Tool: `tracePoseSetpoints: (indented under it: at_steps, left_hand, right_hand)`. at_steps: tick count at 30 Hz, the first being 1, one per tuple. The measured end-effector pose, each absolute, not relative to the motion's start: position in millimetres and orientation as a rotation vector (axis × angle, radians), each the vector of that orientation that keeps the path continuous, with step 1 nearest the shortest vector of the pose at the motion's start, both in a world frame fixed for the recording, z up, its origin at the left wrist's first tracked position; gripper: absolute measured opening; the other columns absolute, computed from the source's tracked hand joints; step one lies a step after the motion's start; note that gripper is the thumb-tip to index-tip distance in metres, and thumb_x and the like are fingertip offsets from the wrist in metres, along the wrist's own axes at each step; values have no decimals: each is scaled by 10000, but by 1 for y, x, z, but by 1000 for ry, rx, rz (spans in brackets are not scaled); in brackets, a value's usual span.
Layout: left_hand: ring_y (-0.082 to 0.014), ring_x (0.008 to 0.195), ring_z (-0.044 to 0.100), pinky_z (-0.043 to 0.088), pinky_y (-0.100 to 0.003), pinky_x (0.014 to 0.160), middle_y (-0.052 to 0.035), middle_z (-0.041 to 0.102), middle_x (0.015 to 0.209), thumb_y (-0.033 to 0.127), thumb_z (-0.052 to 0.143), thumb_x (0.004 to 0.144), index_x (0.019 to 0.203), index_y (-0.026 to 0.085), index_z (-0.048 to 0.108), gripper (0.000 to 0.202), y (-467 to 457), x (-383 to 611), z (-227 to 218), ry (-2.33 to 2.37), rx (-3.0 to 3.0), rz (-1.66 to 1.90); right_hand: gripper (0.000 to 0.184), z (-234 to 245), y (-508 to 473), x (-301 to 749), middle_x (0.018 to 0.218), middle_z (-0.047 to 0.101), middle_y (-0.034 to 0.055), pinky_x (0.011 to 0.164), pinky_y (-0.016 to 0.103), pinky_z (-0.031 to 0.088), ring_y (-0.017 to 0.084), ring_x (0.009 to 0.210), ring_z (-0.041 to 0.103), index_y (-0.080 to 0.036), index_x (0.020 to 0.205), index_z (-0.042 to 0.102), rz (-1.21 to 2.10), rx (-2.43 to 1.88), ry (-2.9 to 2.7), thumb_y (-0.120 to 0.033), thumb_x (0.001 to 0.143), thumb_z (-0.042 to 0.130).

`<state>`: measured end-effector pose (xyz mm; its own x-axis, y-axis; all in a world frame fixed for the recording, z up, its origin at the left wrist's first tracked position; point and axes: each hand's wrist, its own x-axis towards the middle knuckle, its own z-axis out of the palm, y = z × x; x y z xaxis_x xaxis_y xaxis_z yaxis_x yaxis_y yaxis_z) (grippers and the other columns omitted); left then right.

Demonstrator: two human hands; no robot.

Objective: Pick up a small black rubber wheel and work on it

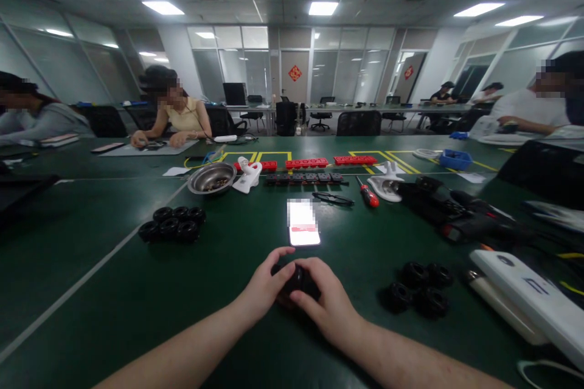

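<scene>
Both my hands meet at the near middle of the green table (91, 237). My left hand (263, 282) and my right hand (326, 301) are closed together around one small black wheel-like part (297, 278), mostly hidden by my fingers. Just beyond them lies a lit phone (303, 223). A cluster of several black wheels (173, 223) sits to the left, and another group of black wheels (417, 289) lies to the right of my right hand.
Farther back stand a metal bowl (212, 178), a white tool (249, 174), red and black part rows (305, 177), a red screwdriver (367, 192), and dark car bodies (456, 209). White boxes (524, 298) lie at the right. Other people sit around the table's far and side edges.
</scene>
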<state>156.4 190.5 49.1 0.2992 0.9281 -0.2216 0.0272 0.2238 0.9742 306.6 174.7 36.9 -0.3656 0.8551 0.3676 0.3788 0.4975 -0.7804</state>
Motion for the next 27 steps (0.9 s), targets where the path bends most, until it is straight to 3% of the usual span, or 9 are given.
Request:
tracePoseSetpoints:
  at_steps: [4, 6, 9, 11, 17, 20, 23, 25, 27]
  left_hand:
    - [-249, 855, 559, 467, -335, 647, -80, 538, 969, 412, 542, 680, 1081, 190, 410, 476, 189, 155, 52, 1072, 1181, 843]
    - [-248, 874, 556, 460, -349, 695, -76, 544, 971, 412, 544, 681, 1087, 196, 407, 480, 188, 154, 51, 1069, 1186, 863]
    - [-224, 782, 574, 470, -328, 628, -51, 561, 877, 434, 555, 673, 1100, 208, 394, 509, 189, 154, 46, 1080, 1217, 841]
    - [-202, 720, 579, 471, -298, 567, -40, 557, 852, 448, 577, 654, 1090, 213, 396, 527, 191, 154, 42, 1063, 1241, 831]
    - [-149, 483, 578, 425, -249, 426, -37, 587, 726, 548, 553, 622, 1078, 187, 354, 615, 194, 156, 39, 992, 1161, 815]
    - [-168, 578, 596, 434, -243, 444, -54, 586, 809, 519, 597, 601, 1034, 195, 401, 575, 192, 158, 41, 962, 1174, 883]
    - [-154, 584, 583, 444, -250, 471, -42, 570, 830, 487, 613, 611, 1055, 205, 388, 571, 190, 159, 41, 975, 1169, 910]
    - [-129, 517, 556, 438, -252, 468, -9, 554, 746, 485, 621, 604, 1087, 203, 353, 620, 189, 159, 41, 1003, 1166, 899]
    - [-124, 514, 549, 436, -246, 470, 1, 541, 722, 492, 632, 587, 1091, 197, 342, 652, 189, 160, 41, 1012, 1177, 913]
  right_hand:
    - [540, 38, 172, 310, 1079, 468, 61, 836, 339, 380, 193, 968, 460, -225, 1177, 357, 757, -976, -1931, -204, 698, 606]
    - [556, 38, 174, 314, 1046, 483, 68, 816, 352, 388, 204, 943, 468, -199, 1160, 370, 738, -1051, -1908, -268, 676, 635]
    - [334, 40, 179, 320, 900, 522, 53, 743, 348, 407, 206, 842, 487, -172, 934, 531, 717, -1124, -2031, -363, 678, 629]
    - [272, 43, 182, 323, 890, 520, 53, 740, 342, 406, 205, 846, 481, -174, 877, 566, 704, -1113, -2103, -356, 685, 625]
    - [484, 49, 182, 326, 1067, 470, 62, 842, 331, 382, 199, 976, 449, -231, 1135, 454, 720, -986, -2135, -167, 680, 608]
    - [569, 46, 184, 326, 1106, 462, 65, 851, 345, 378, 213, 995, 444, -242, 1183, 391, 764, -998, -2099, -225, 669, 635]
    - [429, 42, 188, 327, 1010, 513, 68, 792, 358, 402, 219, 917, 478, -203, 1096, 458, 793, -1017, -2053, -344, 714, 592]
    - [276, 41, 190, 327, 907, 533, 57, 745, 344, 415, 208, 848, 494, -183, 950, 533, 794, -1011, -2058, -367, 745, 553]
    - [236, 42, 189, 326, 893, 529, 51, 743, 327, 419, 200, 848, 496, -186, 922, 546, 796, -978, -2073, -342, 745, 563]
